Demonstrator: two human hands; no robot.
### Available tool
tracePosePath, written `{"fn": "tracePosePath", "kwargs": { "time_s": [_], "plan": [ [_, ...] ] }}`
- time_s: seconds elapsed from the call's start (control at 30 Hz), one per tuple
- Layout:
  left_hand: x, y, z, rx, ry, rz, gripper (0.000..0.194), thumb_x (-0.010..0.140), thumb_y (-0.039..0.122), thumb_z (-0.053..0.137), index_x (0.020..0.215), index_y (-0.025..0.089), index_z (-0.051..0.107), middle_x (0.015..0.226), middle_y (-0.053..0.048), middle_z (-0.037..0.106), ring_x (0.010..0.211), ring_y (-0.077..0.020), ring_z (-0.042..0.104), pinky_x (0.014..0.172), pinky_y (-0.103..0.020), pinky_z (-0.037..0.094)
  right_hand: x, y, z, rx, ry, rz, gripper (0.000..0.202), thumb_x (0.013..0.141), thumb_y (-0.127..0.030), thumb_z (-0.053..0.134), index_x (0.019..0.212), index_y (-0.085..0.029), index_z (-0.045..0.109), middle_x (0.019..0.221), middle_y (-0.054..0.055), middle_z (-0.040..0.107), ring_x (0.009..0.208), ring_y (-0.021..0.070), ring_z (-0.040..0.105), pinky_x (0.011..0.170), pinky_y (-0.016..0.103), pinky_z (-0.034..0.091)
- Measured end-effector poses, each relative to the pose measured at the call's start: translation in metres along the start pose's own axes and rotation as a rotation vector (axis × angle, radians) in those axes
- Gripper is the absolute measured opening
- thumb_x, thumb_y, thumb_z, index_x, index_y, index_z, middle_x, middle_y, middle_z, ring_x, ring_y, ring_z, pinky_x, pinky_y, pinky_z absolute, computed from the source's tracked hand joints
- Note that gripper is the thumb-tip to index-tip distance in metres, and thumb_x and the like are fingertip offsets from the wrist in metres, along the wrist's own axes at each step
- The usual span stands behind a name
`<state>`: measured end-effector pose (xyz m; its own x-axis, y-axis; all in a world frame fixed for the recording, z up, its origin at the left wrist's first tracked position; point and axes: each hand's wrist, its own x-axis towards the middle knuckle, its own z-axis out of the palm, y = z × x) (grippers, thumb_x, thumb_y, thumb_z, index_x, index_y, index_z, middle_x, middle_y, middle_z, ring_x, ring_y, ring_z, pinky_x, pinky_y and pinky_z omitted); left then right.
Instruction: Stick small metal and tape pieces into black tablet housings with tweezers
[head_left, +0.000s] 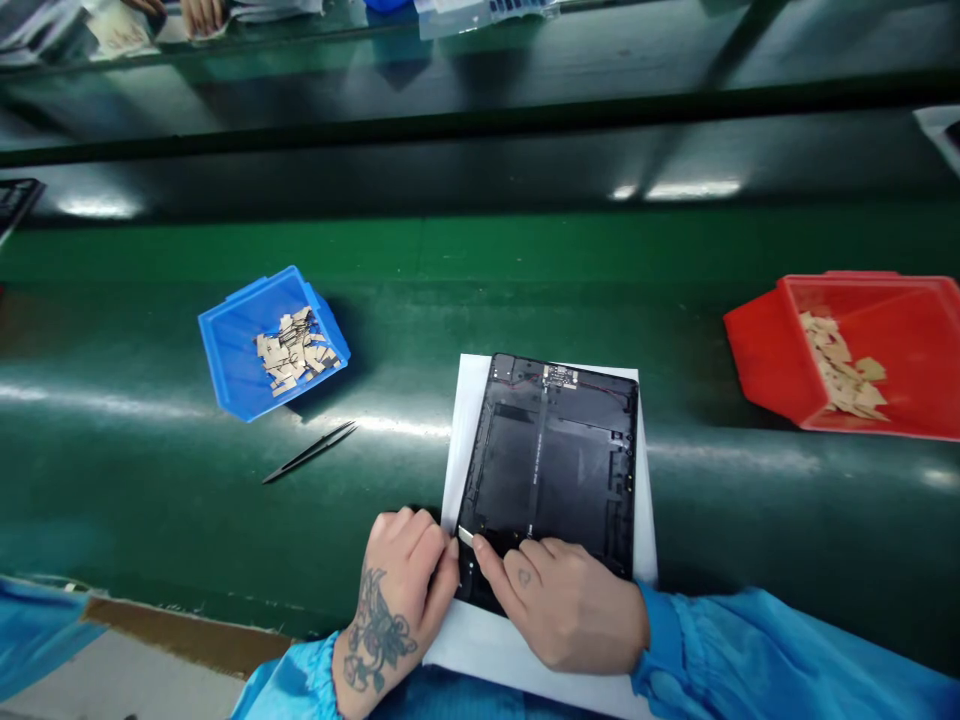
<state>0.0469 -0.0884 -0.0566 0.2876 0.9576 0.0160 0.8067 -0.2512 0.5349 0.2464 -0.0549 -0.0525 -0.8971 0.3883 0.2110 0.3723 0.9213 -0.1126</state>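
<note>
A black device housing lies on a white sheet, with a small circuit board at its top edge and a flat cable down its middle. My right hand rests over its lower part, index fingertip on a small pale piece at the left edge; the other fingers are curled. My left hand is closed at the housing's lower left edge, thumb and index finger together beside the pale piece. What it holds, if anything, is hidden.
On the green work surface are a blue bin with small tan pieces, black tweezers below it, and a red bin with tan pieces at the right. Another person's hand shows at the top left.
</note>
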Motion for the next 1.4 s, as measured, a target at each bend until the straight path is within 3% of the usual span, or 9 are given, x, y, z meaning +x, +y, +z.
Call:
{"fn": "tracePosePath", "kwargs": {
  "time_s": [0.43,0.6,0.87,1.07,1.23,1.4],
  "plan": [
    [-0.001,-0.001,0.002,0.033,0.0,0.009,0.023,0.092,0.012,0.039,0.07,0.017,0.047,0.066,-0.002,0.042,0.063,-0.0162,0.038,0.06,-0.032,0.026,-0.004,0.01,-0.004,-0.022,0.047,-0.089,0.037,0.09,-0.01,0.034,0.117,0.004,0.056,0.073,0.011,0.059,0.053,0.019,0.054,0.04,0.033,0.032],
    [-0.001,-0.002,0.002,0.008,-0.014,0.006,0.023,0.092,0.011,0.04,0.071,0.016,0.046,0.067,-0.002,0.042,0.064,-0.0161,0.037,0.061,-0.032,0.026,-0.011,0.008,-0.004,0.077,0.026,0.072,0.036,0.098,-0.018,0.035,0.124,-0.001,0.052,0.071,0.005,0.057,0.059,0.0184,0.054,0.047,0.034,0.035],
    [-0.001,0.0,0.0,-0.027,-0.006,-0.014,0.02,0.091,0.011,0.042,0.073,0.015,0.049,0.067,-0.002,0.042,0.065,-0.0156,0.037,0.062,-0.032,0.026,-0.01,0.007,-0.002,0.156,-0.021,0.104,0.035,0.1,-0.018,0.031,0.124,-0.003,0.052,0.075,0.006,0.059,0.064,0.0181,0.054,0.05,0.033,0.035],
    [-0.001,0.001,-0.001,-0.053,0.003,-0.033,0.017,0.09,0.011,0.043,0.075,0.016,0.049,0.068,-0.002,0.045,0.066,-0.0163,0.038,0.062,-0.032,0.027,-0.01,0.01,-0.003,0.202,-0.134,0.107,0.039,0.099,-0.014,0.023,0.128,-0.003,0.047,0.076,0.005,0.057,0.065,0.0195,0.054,0.049,0.034,0.033],
    [-0.003,0.003,-0.004,-0.142,0.009,-0.074,0.008,0.089,0.012,0.047,0.09,0.016,0.053,0.076,-0.003,0.051,0.07,-0.0173,0.043,0.065,-0.033,0.031,-0.011,0.014,-0.003,0.217,-0.204,0.095,0.044,0.094,-0.006,0.02,0.133,-0.004,0.042,0.08,0.006,0.055,0.066,0.0199,0.053,0.049,0.035,0.033],
    [-0.009,0.004,-0.007,-0.183,0.017,-0.094,0.014,0.088,0.012,0.051,0.1,0.018,0.057,0.083,-0.005,0.055,0.076,-0.0187,0.048,0.07,-0.034,0.035,-0.01,0.019,-0.005,0.21,-0.246,0.091,0.046,0.089,-0.004,0.028,0.132,-0.006,0.042,0.078,0.005,0.054,0.064,0.0199,0.052,0.049,0.035,0.032]
  ]
}}
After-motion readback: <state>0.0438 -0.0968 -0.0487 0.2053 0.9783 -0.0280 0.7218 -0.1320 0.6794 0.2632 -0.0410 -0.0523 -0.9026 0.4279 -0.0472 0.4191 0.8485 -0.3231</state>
